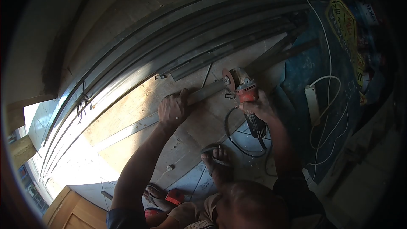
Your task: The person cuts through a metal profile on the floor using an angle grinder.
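Observation:
My left hand [173, 108] is wrapped over a long flat metal bar [207, 92] that runs diagonally across the board on the floor. In my right hand [259, 107] is a red and black angle grinder [247, 94], held around its body. The grinder's reddish disc [228, 80] is at the right end of the bar; whether the two touch is unclear. A thin rod [206, 75] lies just above the bar, between my hands.
Long metal profiles [169, 38] curve across the back. A white power strip [312, 104] and cables lie at right, near a yellow sign [343, 23]. My feet are below, beside a red object [174, 196]; a wooden panel [78, 212] stands lower left.

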{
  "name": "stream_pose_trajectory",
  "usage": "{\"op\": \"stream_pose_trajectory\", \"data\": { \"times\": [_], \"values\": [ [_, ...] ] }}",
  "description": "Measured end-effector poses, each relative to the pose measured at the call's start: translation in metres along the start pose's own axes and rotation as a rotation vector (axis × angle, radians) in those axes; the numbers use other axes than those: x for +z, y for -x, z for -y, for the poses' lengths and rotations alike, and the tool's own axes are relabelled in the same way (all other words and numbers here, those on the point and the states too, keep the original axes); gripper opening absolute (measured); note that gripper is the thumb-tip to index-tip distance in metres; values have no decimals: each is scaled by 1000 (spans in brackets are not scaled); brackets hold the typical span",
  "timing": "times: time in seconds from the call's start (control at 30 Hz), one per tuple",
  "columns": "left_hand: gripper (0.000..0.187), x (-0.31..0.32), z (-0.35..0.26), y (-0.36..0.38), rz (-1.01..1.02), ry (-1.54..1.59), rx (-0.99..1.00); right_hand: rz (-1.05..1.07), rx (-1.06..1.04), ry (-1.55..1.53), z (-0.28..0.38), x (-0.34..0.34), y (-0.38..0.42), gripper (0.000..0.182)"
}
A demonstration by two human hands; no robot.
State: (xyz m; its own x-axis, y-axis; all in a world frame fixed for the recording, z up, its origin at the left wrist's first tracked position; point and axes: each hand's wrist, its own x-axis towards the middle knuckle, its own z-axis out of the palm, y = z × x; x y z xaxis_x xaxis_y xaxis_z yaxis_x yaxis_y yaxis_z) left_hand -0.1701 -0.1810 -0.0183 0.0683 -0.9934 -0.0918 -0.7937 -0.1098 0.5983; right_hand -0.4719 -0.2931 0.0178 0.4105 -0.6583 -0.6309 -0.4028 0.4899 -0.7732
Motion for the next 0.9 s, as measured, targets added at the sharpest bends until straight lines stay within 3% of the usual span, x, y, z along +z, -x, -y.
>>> {"op": "stream_pose_trajectory", "data": {
  "times": [0.07, 0.2, 0.27, 0.37, 0.5, 0.57, 0.67, 0.8, 0.87, 0.9],
  "values": [
    [44, 0, 1, 1, 21, -43, -21, -113, -43, 14, 2, 5, 1, 67],
    [44, 2, 3, 0, 47, -46, -36, -36, -8, -17, 2, 2, -3, 70],
    [45, 3, 3, 1, 7, -10, -4, -175, -25, 76, 4, 6, -2, 49],
    [45, 2, 2, 0, 25, -12, -16, -30, -4, 27, 13, 4, -5, 48],
    [46, 3, 3, 1, 15, -27, -24, -125, -123, 62, 0, 3, -10, 46],
    [46, 2, 3, 1, 36, -23, -28, -99, -70, 99, -2, -2, -10, 63],
    [46, 0, 2, 0, 45, -33, -21, -17, 6, 29, 12, 2, -3, 64],
    [47, 7, 7, 1, -8, -46, -15, -55, -53, 102, 0, 0, -7, 64],
    [48, 10, 8, 1, -12, -24, -20, -93, -101, 45, -8, 1, -10, 36],
    [48, 9, 8, 1, -13, -24, -17, -95, -102, 45, -7, 3, -9, 36]
  ]
}}
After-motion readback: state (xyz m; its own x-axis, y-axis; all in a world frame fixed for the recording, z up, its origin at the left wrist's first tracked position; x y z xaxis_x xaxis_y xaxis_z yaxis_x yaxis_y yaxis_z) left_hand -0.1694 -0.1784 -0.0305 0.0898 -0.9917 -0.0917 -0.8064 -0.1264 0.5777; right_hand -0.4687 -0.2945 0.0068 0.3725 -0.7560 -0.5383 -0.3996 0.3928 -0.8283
